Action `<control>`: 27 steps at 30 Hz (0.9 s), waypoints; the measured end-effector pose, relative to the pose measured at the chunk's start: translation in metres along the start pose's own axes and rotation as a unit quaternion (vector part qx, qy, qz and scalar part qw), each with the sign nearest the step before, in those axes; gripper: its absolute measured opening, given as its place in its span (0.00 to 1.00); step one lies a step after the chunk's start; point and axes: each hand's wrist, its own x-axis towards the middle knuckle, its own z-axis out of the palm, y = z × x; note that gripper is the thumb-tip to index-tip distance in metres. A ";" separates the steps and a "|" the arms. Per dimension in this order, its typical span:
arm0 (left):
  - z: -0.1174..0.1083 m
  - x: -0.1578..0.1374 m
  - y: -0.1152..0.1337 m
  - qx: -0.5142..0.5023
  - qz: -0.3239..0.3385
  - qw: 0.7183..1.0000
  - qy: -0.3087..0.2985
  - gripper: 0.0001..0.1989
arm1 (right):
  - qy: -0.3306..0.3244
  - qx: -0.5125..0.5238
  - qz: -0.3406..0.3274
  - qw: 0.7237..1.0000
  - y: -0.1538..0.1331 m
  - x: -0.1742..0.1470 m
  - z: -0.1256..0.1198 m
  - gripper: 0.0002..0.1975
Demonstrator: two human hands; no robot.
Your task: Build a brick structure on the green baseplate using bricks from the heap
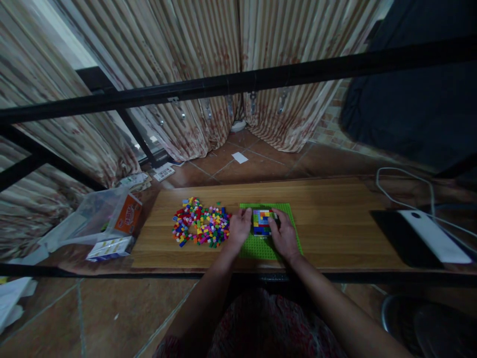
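Garment [266, 318] nearest; squarish brick block [262, 224] aligned with baseplate [261, 248]; left fingers [248, 214], right fingers [280, 214] half-curled either side; grips unclear.

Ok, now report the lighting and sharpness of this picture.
Head view: dim overall, without strong glare on the wooden board; same head view: loose bricks look soft, while patterned clothing at the bottom and dark fabric at upper right lose detail in the gloom.

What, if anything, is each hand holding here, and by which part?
The right hand appears to hold the multicoloured brick build by its right side; the left hand is at its left side, contact unclear.
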 end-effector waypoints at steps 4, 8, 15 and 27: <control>0.006 -0.001 0.006 0.037 0.000 0.999 -0.029 0.08 | -0.007 -0.001 0.002 1.000 0.001 -0.001 -0.001 0.22; 0.011 -0.003 0.009 0.063 -0.015 0.998 -0.027 0.09 | -0.007 -0.004 0.007 1.000 0.002 -0.001 0.000 0.22; 0.011 -0.008 0.015 0.076 -0.021 0.997 -0.006 0.09 | -0.011 -0.020 0.008 1.000 0.005 -0.001 0.000 0.26; -0.081 -0.068 -0.014 -0.051 0.041 0.992 0.104 0.09 | -0.013 -0.039 -0.006 0.999 0.017 -0.004 -0.001 0.27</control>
